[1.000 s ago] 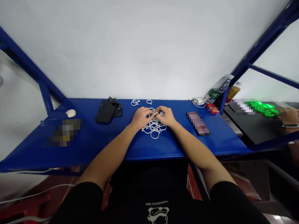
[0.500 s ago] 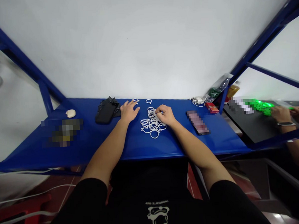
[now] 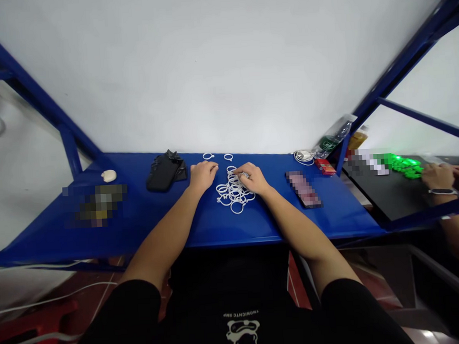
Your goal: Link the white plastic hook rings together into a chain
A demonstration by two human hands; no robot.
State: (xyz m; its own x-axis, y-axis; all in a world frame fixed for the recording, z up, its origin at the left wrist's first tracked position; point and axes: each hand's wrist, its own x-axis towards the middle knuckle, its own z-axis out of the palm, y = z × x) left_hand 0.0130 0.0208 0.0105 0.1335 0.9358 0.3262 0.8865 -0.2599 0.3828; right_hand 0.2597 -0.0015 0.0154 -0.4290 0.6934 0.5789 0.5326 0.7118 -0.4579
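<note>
Thin white rings (image 3: 237, 207), smooth and plastic-looking, lie in a loose, overlapping pile at the middle of the blue counter (image 3: 209, 224). Each is a slim round hoop; many show a small knob on the rim. The pile is too tangled to count. Two more rings lie apart from it near the wall, a left one (image 3: 208, 156) and a right one (image 3: 228, 157).

The right hand (image 3: 256, 180) is over the pile's upper right side, index finger stretched toward the hoops and thumb bent beneath; whether its grip pinches a ring, I cannot tell. The left hand (image 3: 202, 176) is just left of the pile, its grip drawn together at the fingertips; whether anything is pinched there is too small to tell.

Farther left are one matt black phone (image 3: 162, 174) against a crinkled black bag (image 3: 171, 155), one rounded cream case (image 3: 108, 175) and one blurred item (image 3: 100, 204). To the right are one blurred phone-shaped slab (image 3: 303, 189), one coiled white cable (image 3: 304, 158), one red box (image 3: 325, 167) and one clear bottle (image 3: 333, 140) with a green label. Beyond the post, a co-worker's two hands (image 3: 438, 175), one wrist banded, are beside glowing green pieces (image 3: 406, 166) on a black top (image 3: 388, 199).
</note>
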